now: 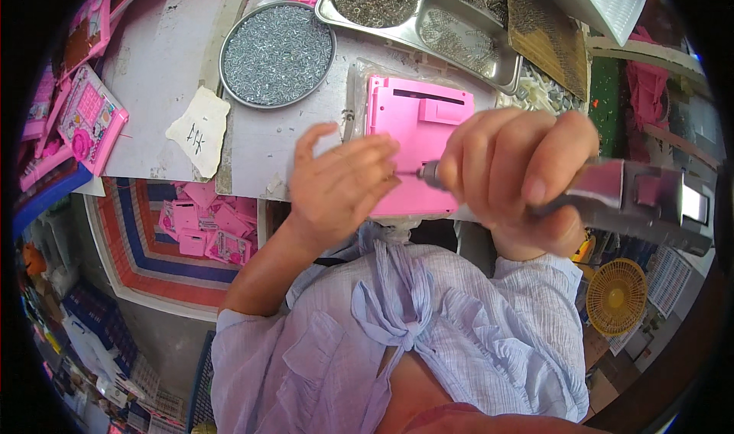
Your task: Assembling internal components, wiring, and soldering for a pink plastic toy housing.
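A pink plastic case point(409, 140) lies on the bench in front of me, with a dark slot along its far edge. Fingers of my right hand point(520, 178) wrap round an electric screwdriver point(642, 201), whose thin bit points left over the case. My left hand point(344, 178) is at the tip of that bit, slightly blurred. Its thumb and forefinger come together there and its little finger is raised. Whatever sits between those fingertips is too small to make out.
A round tray of small silver screws point(279, 52) stands at the far left of the case. Behind it is a metal tray point(390, 33) with small metal parts. A torn marked card point(200, 132) lies left. Pink casings point(92, 117) pile at the left edge; more fill a striped bag point(141, 254) below.
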The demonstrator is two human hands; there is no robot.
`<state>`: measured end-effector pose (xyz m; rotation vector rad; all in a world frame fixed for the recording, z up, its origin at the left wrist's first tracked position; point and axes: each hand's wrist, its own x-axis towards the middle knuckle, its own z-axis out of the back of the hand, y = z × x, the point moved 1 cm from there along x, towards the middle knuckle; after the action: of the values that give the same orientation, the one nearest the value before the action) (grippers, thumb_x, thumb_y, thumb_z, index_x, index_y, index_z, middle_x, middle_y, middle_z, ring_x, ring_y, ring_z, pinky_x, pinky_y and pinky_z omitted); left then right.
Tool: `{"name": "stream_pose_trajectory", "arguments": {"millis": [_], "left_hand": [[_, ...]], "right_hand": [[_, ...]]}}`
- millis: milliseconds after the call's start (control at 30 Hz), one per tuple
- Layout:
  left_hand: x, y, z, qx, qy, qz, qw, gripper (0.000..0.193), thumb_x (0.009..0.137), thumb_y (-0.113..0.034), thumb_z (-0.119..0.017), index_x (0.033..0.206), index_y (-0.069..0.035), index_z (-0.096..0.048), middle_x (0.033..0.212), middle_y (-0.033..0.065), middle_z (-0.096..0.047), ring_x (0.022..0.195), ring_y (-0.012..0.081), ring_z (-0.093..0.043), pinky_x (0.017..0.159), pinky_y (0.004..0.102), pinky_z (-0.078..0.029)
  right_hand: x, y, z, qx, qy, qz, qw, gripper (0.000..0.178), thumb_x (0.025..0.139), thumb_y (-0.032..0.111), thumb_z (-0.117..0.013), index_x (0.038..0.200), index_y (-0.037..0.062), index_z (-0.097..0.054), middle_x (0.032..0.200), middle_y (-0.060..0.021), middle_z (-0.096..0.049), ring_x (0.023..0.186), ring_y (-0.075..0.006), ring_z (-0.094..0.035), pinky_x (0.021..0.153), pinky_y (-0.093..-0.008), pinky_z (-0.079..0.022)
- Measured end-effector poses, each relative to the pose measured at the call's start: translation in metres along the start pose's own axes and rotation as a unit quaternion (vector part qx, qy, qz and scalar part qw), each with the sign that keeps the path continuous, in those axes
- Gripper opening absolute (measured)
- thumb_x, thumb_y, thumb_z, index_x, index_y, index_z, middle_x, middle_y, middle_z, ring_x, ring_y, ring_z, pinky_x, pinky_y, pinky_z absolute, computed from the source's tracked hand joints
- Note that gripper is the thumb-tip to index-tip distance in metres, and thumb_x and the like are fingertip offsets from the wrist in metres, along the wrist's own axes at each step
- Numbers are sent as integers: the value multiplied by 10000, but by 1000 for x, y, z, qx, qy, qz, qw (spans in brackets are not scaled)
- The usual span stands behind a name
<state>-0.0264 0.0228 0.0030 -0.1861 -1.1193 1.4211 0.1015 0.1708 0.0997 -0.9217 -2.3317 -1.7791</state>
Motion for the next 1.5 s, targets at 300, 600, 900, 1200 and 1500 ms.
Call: {"name": "stream_pose_trajectory", "arguments": {"millis": [300, 600, 900, 1200, 1500], "left_hand": [[0, 10, 3, -29, 23, -42, 998, 145, 825, -102, -724, 811, -97, -579, 959, 47, -736, 965, 200, -725, 981, 467, -388], [-13, -2, -19, 31, 43, 9, 999, 198, 810, -139, -741, 778, -118, -546, 1113, 18, -714, 1028, 127, -705, 869, 383, -374], [-14, -6, -17, 34, 34, 31, 998, 160, 825, -132, -719, 821, -112, -560, 1086, 17, -717, 1013, 132, -708, 799, 383, -349], [-6, 0, -4, -47, 26, 45, 998, 135, 866, -80, -719, 991, -105, -674, 1076, 41, -753, 1014, 177, -719, 974, 441, -356], [-9, -8, 3, -35, -31, 57, 997, 175, 831, -52, -766, 973, -110, -681, 952, 23, -759, 930, 180, -736, 1107, 496, -295]], "right_hand": [[45, -56, 40, -67, 11, 56, 996, 115, 1007, 184, -542, 1016, 75, -508, 575, -7, -439, 504, -127, -401, 496, -315, -351], [43, -82, 33, -153, -44, 46, 986, 215, 970, 115, -645, 875, 60, -460, 562, -44, -473, 463, -122, -416, 455, -304, -351], [27, -59, 15, -206, 12, 18, 978, 178, 970, 132, -637, 945, 57, -477, 571, -35, -466, 469, -116, -416, 449, -303, -357], [28, -37, 20, -60, 38, 44, 996, 254, 977, 255, -635, 1124, 70, -541, 568, 10, -455, 461, -116, -413, 438, -300, -363], [6, -5, -29, -56, -35, -12, 998, 328, 962, 405, -688, 990, 114, -539, 582, 26, -504, 463, -116, -456, 458, -307, -391]]}}
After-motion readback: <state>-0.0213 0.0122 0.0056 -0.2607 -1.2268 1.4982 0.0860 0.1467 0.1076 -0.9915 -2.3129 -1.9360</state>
